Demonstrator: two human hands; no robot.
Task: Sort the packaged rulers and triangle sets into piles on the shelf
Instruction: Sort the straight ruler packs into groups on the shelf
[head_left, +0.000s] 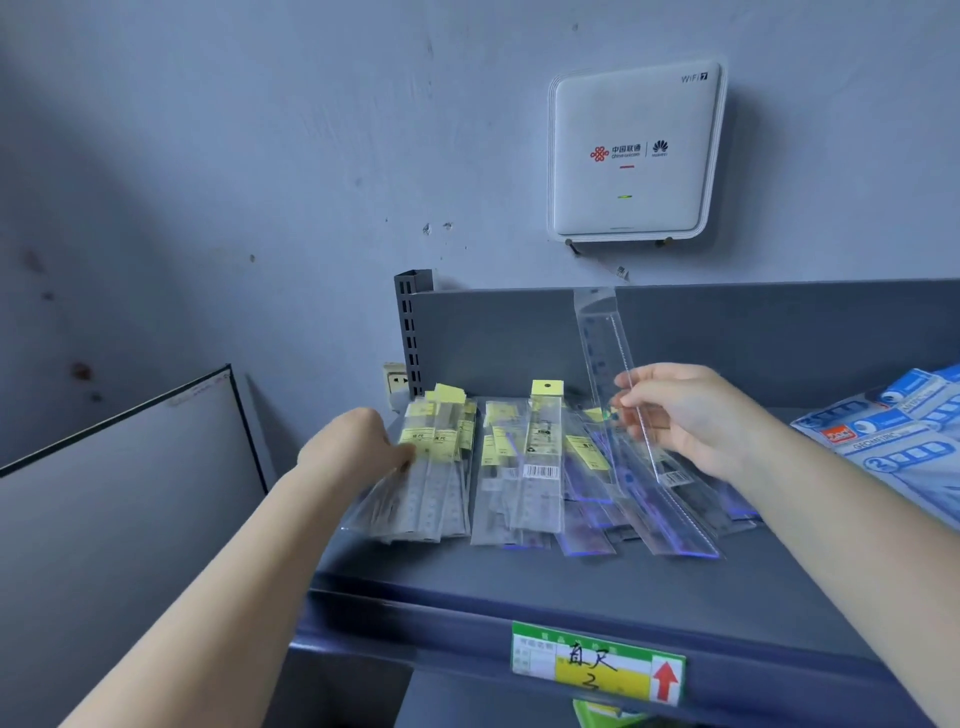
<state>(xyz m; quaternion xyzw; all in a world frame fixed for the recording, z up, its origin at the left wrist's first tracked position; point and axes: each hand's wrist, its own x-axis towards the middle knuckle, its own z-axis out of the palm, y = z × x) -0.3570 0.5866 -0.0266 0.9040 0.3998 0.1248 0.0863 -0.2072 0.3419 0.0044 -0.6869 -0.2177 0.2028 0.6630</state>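
Forearms reaching over shelf (519, 587) front edge: left hand (358, 447) pressing the yellow-labelled pile (431, 467), fingers straight; right hand (680, 415) pinching one clear ruler pack (618, 384); middle heap (597, 493) looking unsorted.

Bare shelf (519, 582) runs along the front edge, open for a reach from the near side. Further in, ruler packs (524, 467) cover the middle from the left stack (431, 467) across to the blue triangle sets (893, 441) at right. The back panel (493, 338) closes off the rear, and the slotted upright (413, 332) blocks the left rear corner.
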